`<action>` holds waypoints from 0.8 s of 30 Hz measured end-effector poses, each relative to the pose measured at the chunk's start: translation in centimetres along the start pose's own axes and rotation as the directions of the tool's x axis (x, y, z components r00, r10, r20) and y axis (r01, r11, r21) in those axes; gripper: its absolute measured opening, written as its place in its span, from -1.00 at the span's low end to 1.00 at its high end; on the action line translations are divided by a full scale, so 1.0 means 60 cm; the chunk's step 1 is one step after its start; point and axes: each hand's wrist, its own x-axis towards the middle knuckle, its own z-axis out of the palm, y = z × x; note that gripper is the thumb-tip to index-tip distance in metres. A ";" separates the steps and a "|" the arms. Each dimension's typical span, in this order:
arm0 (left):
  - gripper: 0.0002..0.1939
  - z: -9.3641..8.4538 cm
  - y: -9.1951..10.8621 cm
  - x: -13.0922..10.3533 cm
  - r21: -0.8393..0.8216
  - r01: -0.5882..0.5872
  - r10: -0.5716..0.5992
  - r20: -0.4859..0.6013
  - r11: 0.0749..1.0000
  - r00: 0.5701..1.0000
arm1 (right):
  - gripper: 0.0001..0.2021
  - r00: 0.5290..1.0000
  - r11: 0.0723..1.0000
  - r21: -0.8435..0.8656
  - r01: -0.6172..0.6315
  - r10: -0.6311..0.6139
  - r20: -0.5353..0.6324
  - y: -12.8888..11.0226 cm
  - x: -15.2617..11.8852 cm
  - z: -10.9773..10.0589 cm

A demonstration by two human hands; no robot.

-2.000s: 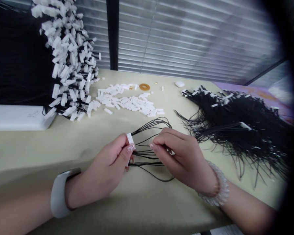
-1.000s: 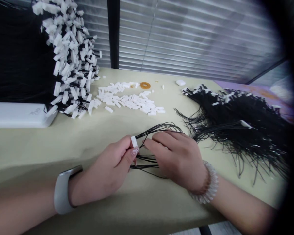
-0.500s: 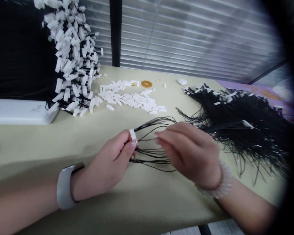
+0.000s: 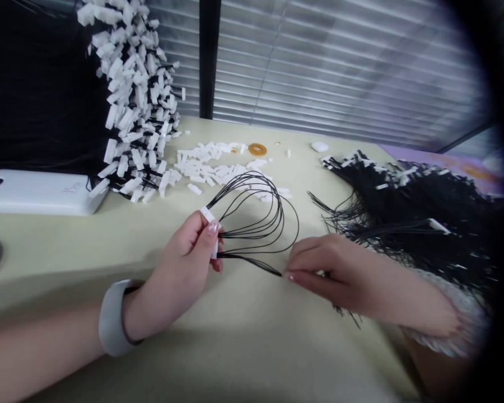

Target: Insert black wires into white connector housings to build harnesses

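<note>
My left hand [image 4: 192, 250] pinches white connectors [image 4: 210, 215] between thumb and fingers, which partly hide them. Thin black wires [image 4: 279, 207] run out of the connectors and bow in a loop to the right. A straighter group of these wires leads from the lower connector end to my right hand [image 4: 325, 268], whose thumb and fingertips are closed on it. Wire ends show below the right hand. Behind the loop, several loose white connector housings [image 4: 218, 168] lie on the table.
At the back left hangs a thick mass of black wires with white connectors [image 4: 136, 106]. A white power bank [image 4: 42, 193] lies below it. More black wires [image 4: 415, 207] are heaped at the right. An amber tape ring [image 4: 257, 149] and a white lump [image 4: 319, 146] sit farther back.
My right hand has moved down and right, from among the wires to pinching the lower group. The wires now arch upward in a round loop. My left hand has shifted slightly left with the connectors.
</note>
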 end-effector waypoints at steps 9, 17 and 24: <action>-0.78 0.005 0.012 -0.012 0.122 -0.027 0.019 0.068 0.992 0.997 | -0.72 0.969 0.984 0.171 0.049 -0.006 -0.246 -0.043 0.044 0.055; -0.78 0.006 0.010 -0.018 0.151 -0.081 0.067 0.098 0.985 0.993 | -0.78 0.959 0.975 0.194 0.108 -0.051 -0.280 -0.047 0.050 0.064; -0.78 0.005 0.014 -0.016 0.175 -0.074 0.056 0.108 0.982 0.993 | -0.79 0.912 0.982 -0.173 0.075 -0.138 -0.387 -0.047 0.049 0.080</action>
